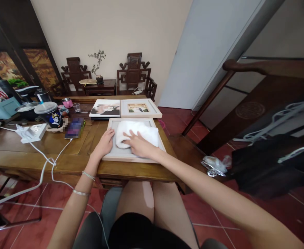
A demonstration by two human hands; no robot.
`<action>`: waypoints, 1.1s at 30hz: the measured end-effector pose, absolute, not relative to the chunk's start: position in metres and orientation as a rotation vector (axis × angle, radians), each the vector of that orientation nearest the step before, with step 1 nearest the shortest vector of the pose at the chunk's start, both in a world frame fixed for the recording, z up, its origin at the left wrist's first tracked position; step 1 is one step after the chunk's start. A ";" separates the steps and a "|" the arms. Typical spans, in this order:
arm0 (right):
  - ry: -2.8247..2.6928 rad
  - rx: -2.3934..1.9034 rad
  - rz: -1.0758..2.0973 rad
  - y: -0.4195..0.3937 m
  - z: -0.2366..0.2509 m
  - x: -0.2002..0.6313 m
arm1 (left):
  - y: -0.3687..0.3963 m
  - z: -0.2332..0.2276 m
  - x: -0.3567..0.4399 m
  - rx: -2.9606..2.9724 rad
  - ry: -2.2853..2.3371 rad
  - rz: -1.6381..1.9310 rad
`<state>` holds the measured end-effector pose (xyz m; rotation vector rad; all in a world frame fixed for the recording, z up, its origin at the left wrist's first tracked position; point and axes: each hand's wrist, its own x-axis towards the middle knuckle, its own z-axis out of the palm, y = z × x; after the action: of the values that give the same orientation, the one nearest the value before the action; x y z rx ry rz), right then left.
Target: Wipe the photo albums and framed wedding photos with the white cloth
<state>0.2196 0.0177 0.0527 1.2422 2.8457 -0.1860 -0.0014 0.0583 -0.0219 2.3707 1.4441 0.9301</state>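
A white towel (150, 133) lies bunched on the glass or panel of a light wooden picture frame (135, 159) at the table's front edge. My right hand (140, 144) grips the towel from above, its fingers pressed into the cloth near the fold. At the frame's left side, my left hand (105, 142) holds the edge, fingertips over the rim. The towel hides most of what is inside the frame. Just behind stand a second light frame with a small photo (152, 108) and a flat photo print (105, 107), both lying on the table.
On the wooden table (71, 152) to the left are a phone (74, 128) on a cable, a white power strip (34, 133), a lidded dark cup (52, 116) and a small clear cup (76, 107). A wooden chair (268, 103) stands at right, with a plastic-wrapped item (214, 164) on a seat nearby.
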 end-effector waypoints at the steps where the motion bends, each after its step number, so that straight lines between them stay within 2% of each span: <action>1: 2.840 1.291 -0.125 0.029 0.049 0.214 | 0.058 -0.021 -0.001 2.365 1.437 0.932; 9: 2.820 1.421 0.012 0.084 0.051 0.172 | 0.046 -0.004 0.006 2.270 1.414 1.059; 17: 2.874 1.109 -0.126 0.011 0.067 0.184 | 0.036 0.008 0.013 2.140 1.406 1.079; 22: 2.765 1.085 -0.156 -0.030 0.089 0.219 | 0.044 0.000 0.011 2.185 1.533 0.903; 27: 2.566 1.300 -0.178 -0.032 0.103 0.262 | 0.052 -0.011 0.009 2.306 1.546 0.914; 33: 2.797 1.105 -0.375 -0.022 0.097 0.246 | 0.053 -0.014 0.009 2.289 1.588 1.001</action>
<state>0.2462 -0.0223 0.0965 1.1049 2.7967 -0.3748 0.0091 0.0534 -0.0137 2.2887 1.5876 1.0010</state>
